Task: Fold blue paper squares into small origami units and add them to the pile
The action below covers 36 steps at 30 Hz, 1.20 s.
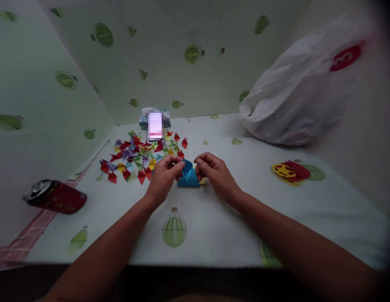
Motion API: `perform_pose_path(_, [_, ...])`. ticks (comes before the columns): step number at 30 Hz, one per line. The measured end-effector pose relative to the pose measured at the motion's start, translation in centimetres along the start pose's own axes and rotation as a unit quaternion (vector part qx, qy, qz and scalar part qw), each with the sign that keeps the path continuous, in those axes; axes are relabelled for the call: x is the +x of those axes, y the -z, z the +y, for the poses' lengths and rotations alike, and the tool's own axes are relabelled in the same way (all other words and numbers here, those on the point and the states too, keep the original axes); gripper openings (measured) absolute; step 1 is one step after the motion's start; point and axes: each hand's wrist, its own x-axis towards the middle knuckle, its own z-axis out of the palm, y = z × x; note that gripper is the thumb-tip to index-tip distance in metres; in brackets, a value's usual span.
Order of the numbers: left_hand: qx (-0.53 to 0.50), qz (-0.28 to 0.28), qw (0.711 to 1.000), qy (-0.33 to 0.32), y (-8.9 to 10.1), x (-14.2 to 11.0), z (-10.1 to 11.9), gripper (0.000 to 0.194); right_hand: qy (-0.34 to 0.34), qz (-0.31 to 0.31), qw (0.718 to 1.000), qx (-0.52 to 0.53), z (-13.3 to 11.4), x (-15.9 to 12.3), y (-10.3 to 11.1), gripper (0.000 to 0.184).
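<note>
My left hand (pixel 165 176) pinches a small folded piece of blue paper (pixel 186 168) between thumb and fingertips. Just right of it, my right hand (pixel 215 173) has its fingers curled in, close to the paper's right side. Whether those fingertips grip part of the paper, I cannot tell. Beneath the hands lies flat blue paper (pixel 188 181), with a bit of yellow paper (pixel 203 181) showing at its right edge. Many small origami pieces (pixel 141 153) in red, yellow, purple, green and blue are spread to the left and beyond.
A lit phone (pixel 155 125) leans against a tissue box (pixel 166 119) at the back. On the left, a red drink can (pixel 59 197) appears tilted. Yellow and red cut-outs (pixel 289 172) lie to the right, before a large white plastic bag (pixel 295 92). Balloon-patterned cloth (pixel 144 235) covers the table.
</note>
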Motion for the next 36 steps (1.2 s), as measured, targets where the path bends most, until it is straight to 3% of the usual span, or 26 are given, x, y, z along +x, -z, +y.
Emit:
perform_pose_path(3, [0.002, -0.013, 1.0, -0.005, -0.07, -0.15, -0.13, 0.019, -0.064, -0.05, 0.994, 0.07, 0.25, 0.08, -0.12, 0.029])
perform_pose_path(8, [-0.025, -0.013, 1.0, 0.011, -0.33, -0.31, -0.19, 0.025, -0.098, -0.063, 0.988, 0.103, 0.15, -0.47, -0.66, 0.03])
perform_pose_path(21, [-0.085, -0.017, 0.994, 0.06, -0.64, -0.43, -0.24, 0.03, -0.094, -0.048, 0.986, 0.132, 0.4, -0.21, -0.55, 0.033])
perform_pose_path(36, [-0.085, -0.025, 0.995, 0.054, -0.77, -0.54, -0.01, 0.031, -0.068, -0.042, 0.991, 0.103, 0.43, -0.23, -0.49, 0.033])
